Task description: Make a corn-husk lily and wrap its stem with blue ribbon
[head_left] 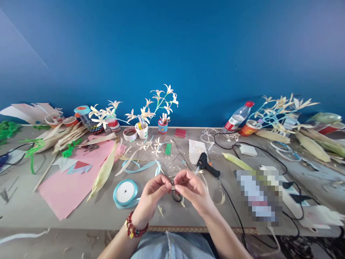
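My left hand (156,192) and my right hand (192,189) meet above the table's front middle. Thumbs and fingertips of both pinch one small pale piece (173,187), which looks like a bit of corn husk; most of it is hidden by the fingers. Just below the fingertips lie scissors, of which a dark handle loop (176,196) shows. Left of my left hand sits a roll of light blue ribbon (125,193). A black glue gun (208,164) lies beyond my right hand, its cord running toward the front edge.
Husk flowers stand in a white paper cup (142,131) and an orange cup (249,127) along the wall. Pink paper (67,190) and a corn husk (104,172) lie at left. A plastic bottle (238,117), black cords and a power strip (299,207) occupy the right.
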